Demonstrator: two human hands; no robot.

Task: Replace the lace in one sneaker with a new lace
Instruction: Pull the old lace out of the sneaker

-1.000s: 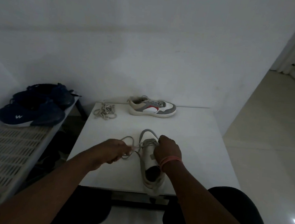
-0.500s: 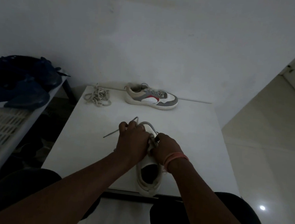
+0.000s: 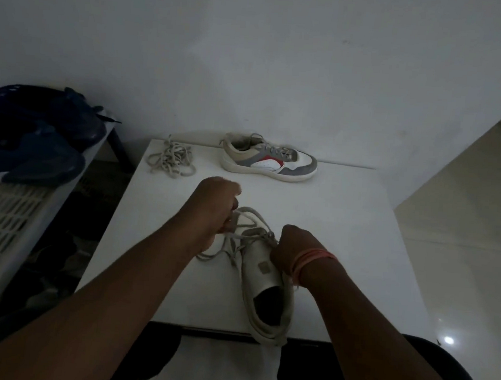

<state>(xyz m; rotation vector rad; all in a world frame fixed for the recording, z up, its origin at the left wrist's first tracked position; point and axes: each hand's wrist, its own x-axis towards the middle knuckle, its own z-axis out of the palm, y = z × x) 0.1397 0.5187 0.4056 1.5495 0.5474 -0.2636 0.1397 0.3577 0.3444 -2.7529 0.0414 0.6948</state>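
Sneaker [image 3: 261, 283] lies on the tabletop [image 3: 345, 227] before us, heel at the near edge, toe away. Our left hand [image 3: 215, 208] pinches the lace [image 3: 241, 219] just left of the toe, pulling a loop; our right hand [image 3: 291, 250] grips the shoe's upper by the eyelets. Farther back sit a second sneaker [image 3: 268, 161] and, to its left, a loose lace bundle [image 3: 172, 159].

Sneaker [image 3: 261, 283]: toe hidden behind both hands. Lace [image 3: 241, 234]: run through the eyelets too dim to trace; ends lost inside left hand [image 3: 215, 208]. Right hand [image 3: 291, 248]: fingertips out of sight. Blue shoes [image 3: 28, 139], left of left hand: cropped by frame edge.
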